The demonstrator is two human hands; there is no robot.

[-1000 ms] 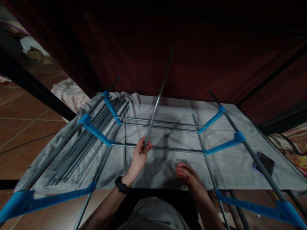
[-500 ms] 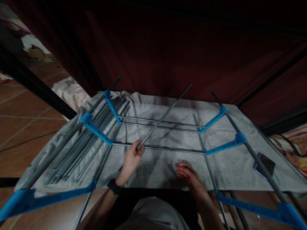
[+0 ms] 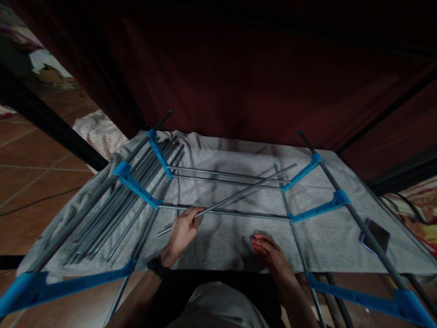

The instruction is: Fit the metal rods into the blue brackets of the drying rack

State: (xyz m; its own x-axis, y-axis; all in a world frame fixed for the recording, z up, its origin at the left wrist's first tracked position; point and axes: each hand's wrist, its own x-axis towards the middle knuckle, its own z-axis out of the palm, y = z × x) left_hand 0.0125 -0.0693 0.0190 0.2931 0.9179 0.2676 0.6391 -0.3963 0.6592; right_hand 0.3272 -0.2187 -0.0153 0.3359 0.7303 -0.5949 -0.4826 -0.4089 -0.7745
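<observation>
Loosely bent and free of any load, the fingers of the right hand showed against the near part of a grey cloth. The left hand, with a dark band at its wrist, had thumb and fingers wrapped around a thin metal rod. A short end of it stuck out to the left of those fingers, while the longer part slanted away from them to the right, its tip well beyond the right fingers.

Just past the left fingertips ran a single crossbar, which the rod crossed in view; whether the two touched could not be told. Farther from the fingers, a pair of crossbars stretched close together between blue brackets. To the left of the left fingers, a bundle of grey rods rested on the cloth, beside a left blue bracket. To the right of the right fingers was a right blue bracket, and farther out that way lay a phone, partly hidden by a sloping pole. Well beyond all the fingers hung dark red fabric; far to their left lay a striped cloth on tiled floor.
</observation>
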